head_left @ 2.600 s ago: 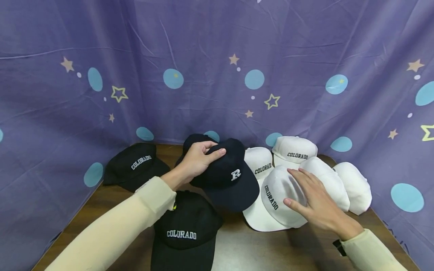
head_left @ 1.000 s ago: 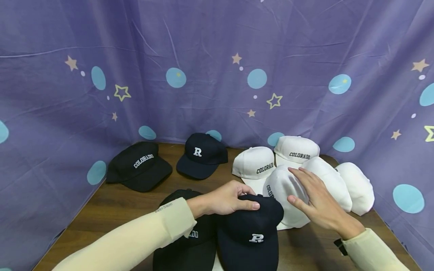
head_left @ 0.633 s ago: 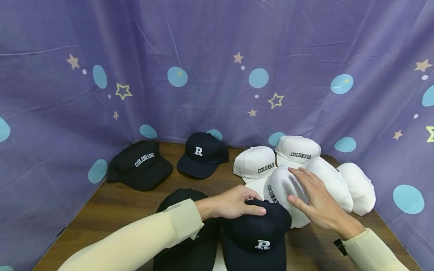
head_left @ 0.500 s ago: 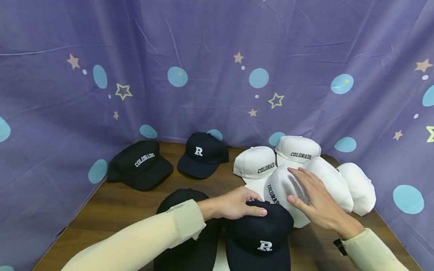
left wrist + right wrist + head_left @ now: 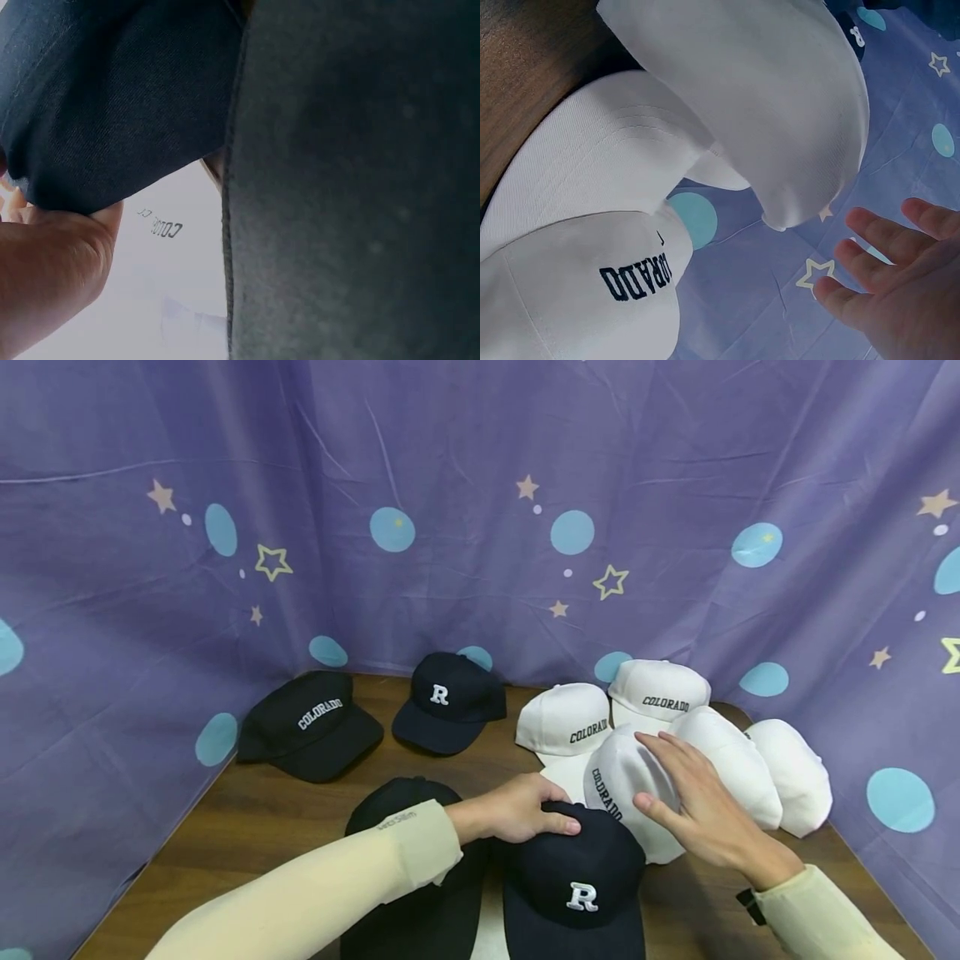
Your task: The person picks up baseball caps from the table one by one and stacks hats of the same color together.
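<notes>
My left hand [image 5: 521,810] pinches the crown top of a navy cap [image 5: 577,864] with a white R, thumb on the outside. In the left wrist view the hand [image 5: 56,262] grips the edge of dark navy cloth. The held cap is at the front, brim toward me, beside a black cap [image 5: 420,914] partly covered by my sleeve. My right hand [image 5: 701,806] is at the side of a white COLORADO cap [image 5: 630,777], fingers extended. The right wrist view shows these fingers [image 5: 885,270] spread and holding nothing, with white caps to their left.
A black COLORADO cap [image 5: 300,722] and another navy R cap [image 5: 450,702] sit at the back left of the wooden table [image 5: 247,843]. Several more white caps [image 5: 723,764] crowd the right side. A purple curtain [image 5: 465,468] stands close behind.
My left hand has lifted the navy cap from the back and brought it forward and right, uncovering the other navy cap. Its R has tilted slightly upward. My right hand has barely moved.
</notes>
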A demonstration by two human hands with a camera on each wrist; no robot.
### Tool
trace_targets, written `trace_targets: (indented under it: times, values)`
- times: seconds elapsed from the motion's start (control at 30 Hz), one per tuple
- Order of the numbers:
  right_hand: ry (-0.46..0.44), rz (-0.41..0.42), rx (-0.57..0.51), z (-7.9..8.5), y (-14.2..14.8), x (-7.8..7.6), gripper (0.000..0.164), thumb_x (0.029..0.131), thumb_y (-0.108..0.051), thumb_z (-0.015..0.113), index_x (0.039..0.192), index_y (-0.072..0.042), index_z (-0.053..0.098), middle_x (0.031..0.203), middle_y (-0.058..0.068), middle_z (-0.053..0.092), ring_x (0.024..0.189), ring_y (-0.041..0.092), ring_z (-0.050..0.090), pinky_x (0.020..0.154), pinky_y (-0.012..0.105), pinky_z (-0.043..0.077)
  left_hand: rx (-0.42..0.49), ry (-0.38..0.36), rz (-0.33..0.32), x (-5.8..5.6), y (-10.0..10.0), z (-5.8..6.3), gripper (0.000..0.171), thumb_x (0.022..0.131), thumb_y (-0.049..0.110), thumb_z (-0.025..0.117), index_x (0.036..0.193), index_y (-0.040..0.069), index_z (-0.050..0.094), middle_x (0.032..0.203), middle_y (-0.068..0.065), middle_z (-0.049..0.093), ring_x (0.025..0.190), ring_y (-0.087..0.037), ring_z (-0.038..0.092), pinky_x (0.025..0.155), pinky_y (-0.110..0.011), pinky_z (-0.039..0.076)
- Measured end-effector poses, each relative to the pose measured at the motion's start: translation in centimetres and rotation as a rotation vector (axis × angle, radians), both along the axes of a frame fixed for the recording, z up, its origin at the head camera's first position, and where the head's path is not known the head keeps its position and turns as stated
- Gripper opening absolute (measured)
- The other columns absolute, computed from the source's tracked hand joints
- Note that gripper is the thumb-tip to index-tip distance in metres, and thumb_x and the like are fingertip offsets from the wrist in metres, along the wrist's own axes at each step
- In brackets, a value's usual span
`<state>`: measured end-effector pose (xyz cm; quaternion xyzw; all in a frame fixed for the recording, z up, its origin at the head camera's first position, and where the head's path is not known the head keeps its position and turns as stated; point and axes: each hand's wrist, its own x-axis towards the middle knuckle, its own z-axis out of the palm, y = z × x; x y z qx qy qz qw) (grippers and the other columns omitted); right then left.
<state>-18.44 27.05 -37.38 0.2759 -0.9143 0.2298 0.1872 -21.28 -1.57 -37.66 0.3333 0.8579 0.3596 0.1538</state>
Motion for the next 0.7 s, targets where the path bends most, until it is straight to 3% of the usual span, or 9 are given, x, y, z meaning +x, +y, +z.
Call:
trace_targets:
  times: [0.23, 0.7]
  values:
    - [-0.005, 0.001, -0.003, -0.1, -0.01, -0.04, 0.074, 0.093, -0.032, 0.072, 0.158, -0.016, 0.039, 0.157, 0.012, 0.045, 0.148, 0.041, 0.03, 0.113, 0.062, 0.023, -0.031, 0.038, -0.01, -0.01, 0.15, 0.0, 0.014, 0.093, 0.028, 0.078, 0.095, 0.015, 0.078, 0.086, 0.013, 0.068, 0.084, -0.002, 0.059, 0.082, -0.019, 0.047]
    - [0.007, 0.003, -0.006, -0.43, 0.07, -0.14, 0.074, 0.093, -0.032, 0.072, 0.158, -0.016, 0.039, 0.156, 0.012, 0.046, 0.147, 0.042, 0.031, 0.114, 0.061, 0.023, -0.071, 0.032, 0.084, 0.05, 0.22, -0.04, 0.031, 0.096, 0.041, 0.073, 0.114, 0.016, 0.072, 0.111, 0.003, 0.068, 0.105, -0.009, 0.06, 0.094, -0.028, 0.048]
